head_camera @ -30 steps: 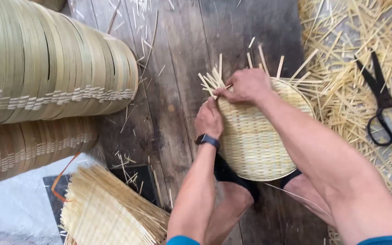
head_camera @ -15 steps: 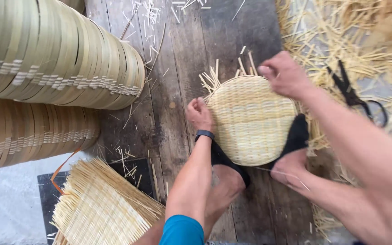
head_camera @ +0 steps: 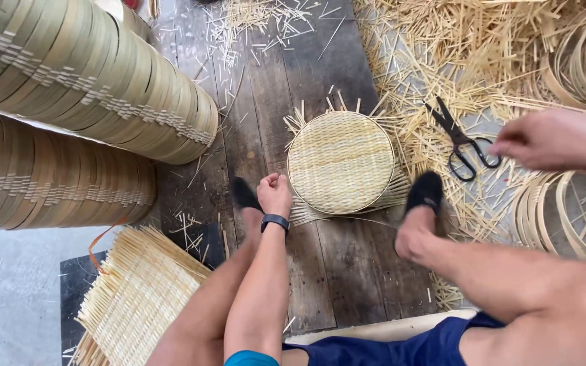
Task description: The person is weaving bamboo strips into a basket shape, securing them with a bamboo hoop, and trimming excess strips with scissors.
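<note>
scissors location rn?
Head view, right of centre: the black scissors lie on straw scraps, between the round woven mat and the right hand.

Left hand (head_camera: 275, 193) fisted, right hand (head_camera: 544, 139) outstretched

Dark wooden plank floor (head_camera: 347, 271), littered.
On it: round woven bamboo tray (head_camera: 341, 161), black scissors (head_camera: 461, 141), loose pale bamboo strips (head_camera: 435, 41).

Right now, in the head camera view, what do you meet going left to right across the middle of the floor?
Stacked bamboo hoops → left hand → round woven mat → black scissors → right hand.
</note>
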